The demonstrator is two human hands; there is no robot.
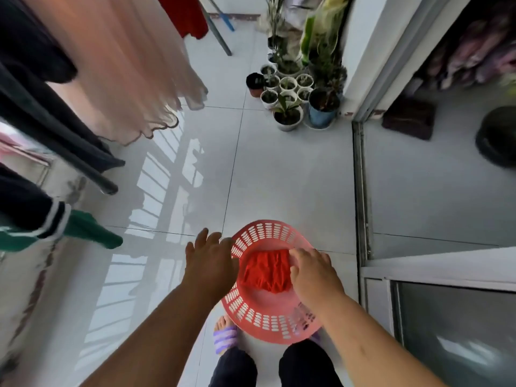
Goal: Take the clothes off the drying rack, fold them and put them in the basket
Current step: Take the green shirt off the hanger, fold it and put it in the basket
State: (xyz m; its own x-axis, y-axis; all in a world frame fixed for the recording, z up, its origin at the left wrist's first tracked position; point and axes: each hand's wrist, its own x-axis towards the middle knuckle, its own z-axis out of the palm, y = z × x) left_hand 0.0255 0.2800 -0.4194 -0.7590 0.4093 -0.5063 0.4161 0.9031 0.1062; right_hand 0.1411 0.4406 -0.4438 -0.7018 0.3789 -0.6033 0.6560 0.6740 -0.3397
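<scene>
My left hand (210,261) hangs spread and loose over the slotted plastic basket (262,319) rim, my right hand (314,273) grips the crumpled red cloth (265,272) inside, and pots (290,96) stand beyond.

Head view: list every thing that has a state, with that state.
red garment, folded, lying in the basket
pink basket, upright on the floor, holding that garment
left hand, open, fingers spread at the basket's rim
right hand, resting on the red garment, grip unclear
peach dress, hanging up
green garment, hanging up
</scene>
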